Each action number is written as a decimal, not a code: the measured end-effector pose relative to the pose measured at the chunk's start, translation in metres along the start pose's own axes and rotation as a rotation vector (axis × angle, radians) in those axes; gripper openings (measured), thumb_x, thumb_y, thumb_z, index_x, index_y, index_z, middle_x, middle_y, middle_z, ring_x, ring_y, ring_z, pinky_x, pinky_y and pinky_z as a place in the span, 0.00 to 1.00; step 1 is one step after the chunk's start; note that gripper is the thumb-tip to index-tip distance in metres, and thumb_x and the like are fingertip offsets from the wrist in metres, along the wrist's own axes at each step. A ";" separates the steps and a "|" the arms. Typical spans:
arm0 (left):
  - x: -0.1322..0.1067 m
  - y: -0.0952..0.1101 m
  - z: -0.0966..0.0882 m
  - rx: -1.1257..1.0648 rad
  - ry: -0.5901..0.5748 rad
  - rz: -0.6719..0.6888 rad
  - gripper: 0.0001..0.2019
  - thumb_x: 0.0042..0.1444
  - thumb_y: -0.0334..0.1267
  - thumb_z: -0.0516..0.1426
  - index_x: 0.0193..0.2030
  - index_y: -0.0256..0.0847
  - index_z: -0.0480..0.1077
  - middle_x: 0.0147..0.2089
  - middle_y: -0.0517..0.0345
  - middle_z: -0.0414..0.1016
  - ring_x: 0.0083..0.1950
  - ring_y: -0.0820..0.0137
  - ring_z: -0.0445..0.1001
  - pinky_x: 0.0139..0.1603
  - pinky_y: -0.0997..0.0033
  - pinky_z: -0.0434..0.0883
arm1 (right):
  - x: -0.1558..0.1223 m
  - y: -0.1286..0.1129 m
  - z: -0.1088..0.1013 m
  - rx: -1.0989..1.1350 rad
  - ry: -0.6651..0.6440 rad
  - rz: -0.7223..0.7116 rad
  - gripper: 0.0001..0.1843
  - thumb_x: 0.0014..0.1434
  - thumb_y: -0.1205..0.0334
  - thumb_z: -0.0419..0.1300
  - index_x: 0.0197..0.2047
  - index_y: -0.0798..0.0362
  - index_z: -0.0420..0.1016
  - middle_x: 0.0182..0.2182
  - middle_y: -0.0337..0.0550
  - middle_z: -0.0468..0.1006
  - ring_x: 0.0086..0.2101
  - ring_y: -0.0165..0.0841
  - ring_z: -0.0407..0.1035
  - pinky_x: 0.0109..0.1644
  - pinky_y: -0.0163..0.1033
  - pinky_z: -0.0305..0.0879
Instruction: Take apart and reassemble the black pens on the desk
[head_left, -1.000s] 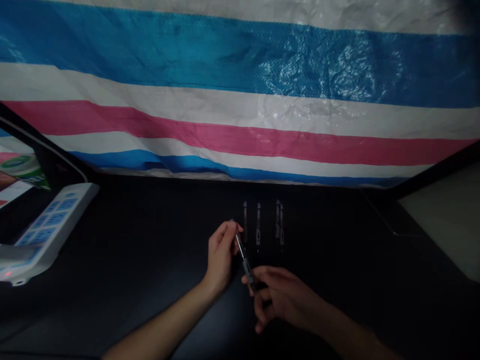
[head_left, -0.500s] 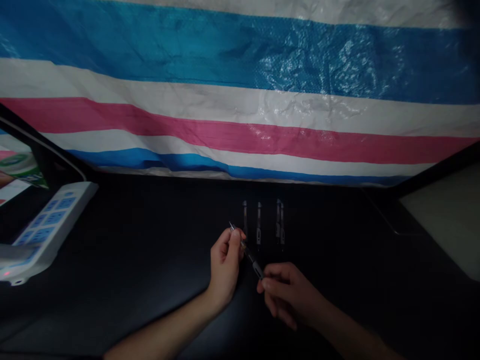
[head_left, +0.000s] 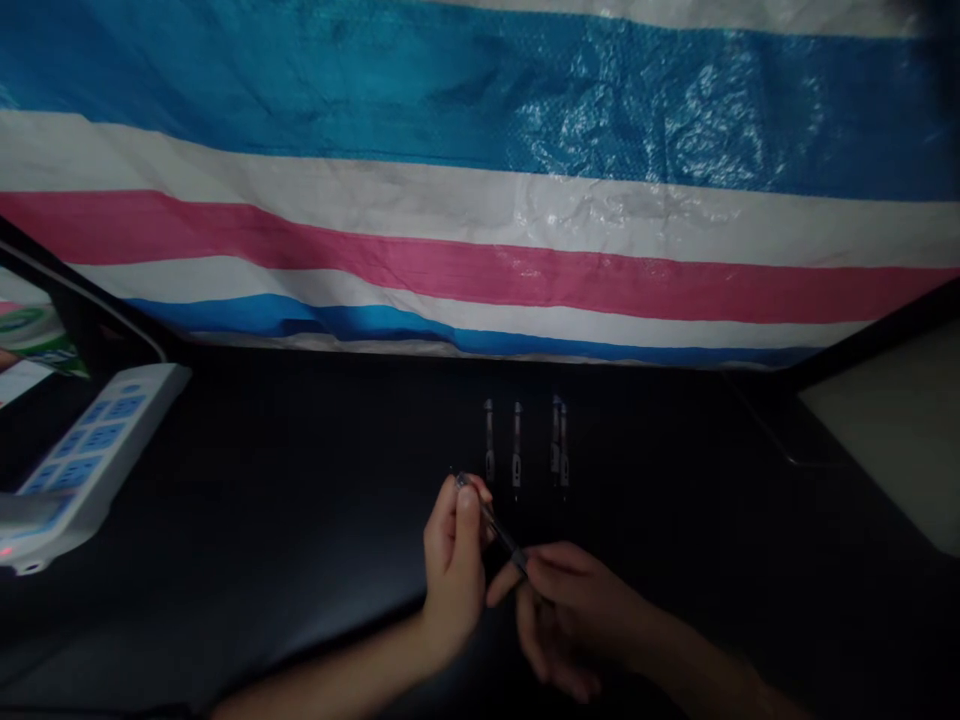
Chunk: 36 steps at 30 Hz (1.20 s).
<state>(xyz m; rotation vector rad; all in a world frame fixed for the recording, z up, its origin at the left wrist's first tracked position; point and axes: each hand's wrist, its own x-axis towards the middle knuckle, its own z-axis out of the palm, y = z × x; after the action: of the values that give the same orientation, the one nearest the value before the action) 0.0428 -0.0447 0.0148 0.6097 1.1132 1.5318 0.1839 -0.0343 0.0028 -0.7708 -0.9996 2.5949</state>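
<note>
A dark pen (head_left: 501, 530) is held aslant between my two hands, above the black table. My left hand (head_left: 456, 545) pinches its upper-left end between thumb and fingers, with the clear tip part poking out past the thumb. At the lower-right end, the thumb and index finger of my right hand (head_left: 574, 600) are closed on the barrel, while the other fingers curl below. Just beyond my hands lie several similar pens: one (head_left: 489, 440) at the left, one (head_left: 517, 445) beside it, and two close together (head_left: 564, 445) at the right.
A white power strip (head_left: 97, 450) with blue sockets lies at the left, its red light lit. Behind it is a green and white package (head_left: 37, 330). A striped plastic sheet (head_left: 480, 200) hangs along the back edge of the black table (head_left: 300, 480).
Both hands have come slightly down toward me with the pen. The pen's upper-left end now sticks out less past my left thumb, and my right fingers have shifted on the barrel.
</note>
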 end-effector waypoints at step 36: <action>0.012 -0.001 -0.004 -0.071 0.099 0.064 0.18 0.61 0.53 0.53 0.30 0.39 0.65 0.20 0.68 0.53 0.20 0.78 0.50 0.20 0.81 0.53 | 0.005 0.012 0.003 0.001 0.211 -0.068 0.24 0.55 0.42 0.61 0.37 0.53 0.60 0.20 0.36 0.75 0.11 0.25 0.65 0.11 0.23 0.52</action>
<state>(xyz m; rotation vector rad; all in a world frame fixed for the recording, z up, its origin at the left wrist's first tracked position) 0.0368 -0.0346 0.0097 0.5303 1.1176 1.6650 0.1780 -0.0423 -0.0052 -0.9692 -0.9445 2.3969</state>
